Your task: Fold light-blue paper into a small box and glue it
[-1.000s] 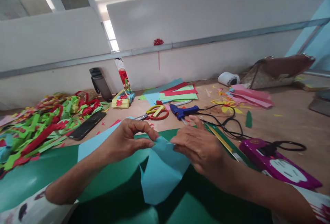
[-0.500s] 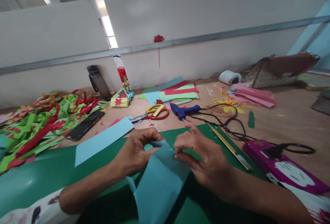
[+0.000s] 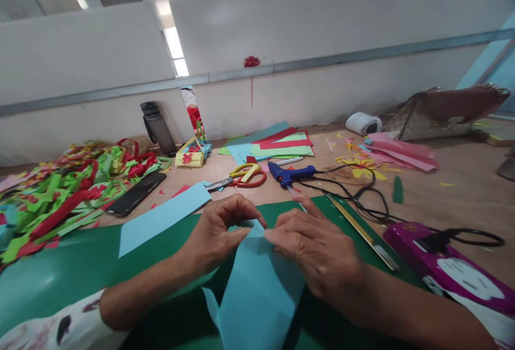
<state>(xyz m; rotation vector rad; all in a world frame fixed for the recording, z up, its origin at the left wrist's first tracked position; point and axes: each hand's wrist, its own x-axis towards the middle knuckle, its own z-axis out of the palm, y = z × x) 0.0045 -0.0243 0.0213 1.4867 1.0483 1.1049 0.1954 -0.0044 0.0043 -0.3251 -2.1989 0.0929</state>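
Note:
Between my hands is a folded light-blue paper (image 3: 261, 291), its top edge bent over and a narrow flap sticking out at its lower left. My left hand (image 3: 225, 226) pinches the upper left corner between thumb and fingers. On the upper right edge, the fingers of my right hand (image 3: 316, 245) press together on the paper; their tips partly cover the fold. Under the paper lies a green mat (image 3: 161, 275). A flat light-blue paper strip (image 3: 164, 218) rests left of my left hand. Just beyond my right hand sits a blue glue gun (image 3: 287, 174).
Scissors (image 3: 245, 174) and a black phone (image 3: 137, 194) lie beyond the mat. Paper strips (image 3: 80, 189) heap up at left, near a bottle (image 3: 157, 127). At right are a cutter knife (image 3: 362, 232), a purple power strip (image 3: 446, 269), tangled cable (image 3: 362, 199) and pink paper (image 3: 402, 151).
My right fingers have moved slightly left along the paper's top edge, closer to my left hand. The top corner is now folded further over. The view has shifted slightly.

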